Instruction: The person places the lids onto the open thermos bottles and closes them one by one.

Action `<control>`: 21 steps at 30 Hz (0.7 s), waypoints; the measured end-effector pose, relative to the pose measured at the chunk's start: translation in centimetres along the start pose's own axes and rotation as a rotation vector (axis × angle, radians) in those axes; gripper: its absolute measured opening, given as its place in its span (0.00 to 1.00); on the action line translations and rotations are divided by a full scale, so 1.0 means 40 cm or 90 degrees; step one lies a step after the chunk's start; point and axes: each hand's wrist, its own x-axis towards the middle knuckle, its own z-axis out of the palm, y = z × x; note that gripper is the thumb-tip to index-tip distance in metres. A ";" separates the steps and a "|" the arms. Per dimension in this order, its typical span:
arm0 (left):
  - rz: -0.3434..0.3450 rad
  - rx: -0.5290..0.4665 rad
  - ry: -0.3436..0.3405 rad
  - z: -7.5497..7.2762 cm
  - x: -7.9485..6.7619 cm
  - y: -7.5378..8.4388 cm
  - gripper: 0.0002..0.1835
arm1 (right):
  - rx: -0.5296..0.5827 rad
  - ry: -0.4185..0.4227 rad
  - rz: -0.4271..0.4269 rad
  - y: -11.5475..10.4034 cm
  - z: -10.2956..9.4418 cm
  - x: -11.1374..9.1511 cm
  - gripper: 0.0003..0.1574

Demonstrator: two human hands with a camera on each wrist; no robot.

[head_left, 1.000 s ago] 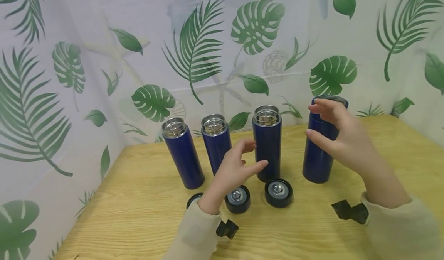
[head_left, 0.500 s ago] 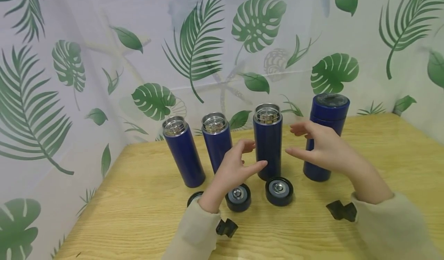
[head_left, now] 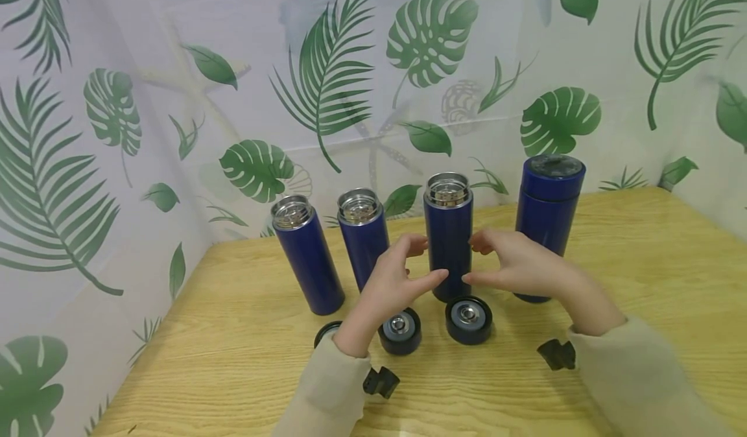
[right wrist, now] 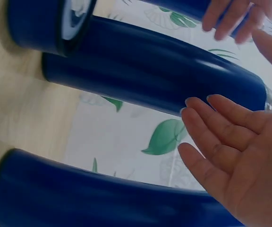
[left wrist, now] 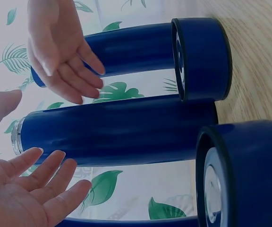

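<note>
Three blue vacuum flasks without lids stand upright in a row: a left flask point(head_left: 309, 262), a second flask point(head_left: 363, 242) and a third flask point(head_left: 449, 229). My left hand point(head_left: 397, 278) is at the third flask's left side, thumb and fingers spread. On its other side is my right hand point(head_left: 519, 262), fingers slightly bent, thumb apart. Both hands appear relaxed in the wrist views; whether any fingertip touches the flask I cannot tell. In front of it lies an upturned lid point(head_left: 469, 320). A fourth flask point(head_left: 548, 210), lid on, stands behind my right hand.
Another upturned lid point(head_left: 400, 331) lies near my left wrist, and a third lid point(head_left: 327, 333) is partly hidden by that arm. The wooden table point(head_left: 233, 359) ends at a leaf-patterned cloth point(head_left: 245, 87) behind the flasks.
My right hand has moved left and slightly down, from in front of the lidded flask to the third flask's right side. The left hand has stayed in place.
</note>
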 end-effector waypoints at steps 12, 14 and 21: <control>0.010 0.005 -0.004 0.000 0.001 -0.004 0.31 | -0.010 -0.147 0.021 0.016 0.048 0.022 0.39; 0.009 0.005 -0.005 0.000 0.000 -0.004 0.31 | -0.015 -0.176 0.029 0.013 0.055 0.024 0.38; 0.012 0.002 -0.010 0.000 0.000 -0.003 0.31 | -0.028 -0.243 0.034 0.003 0.081 0.023 0.23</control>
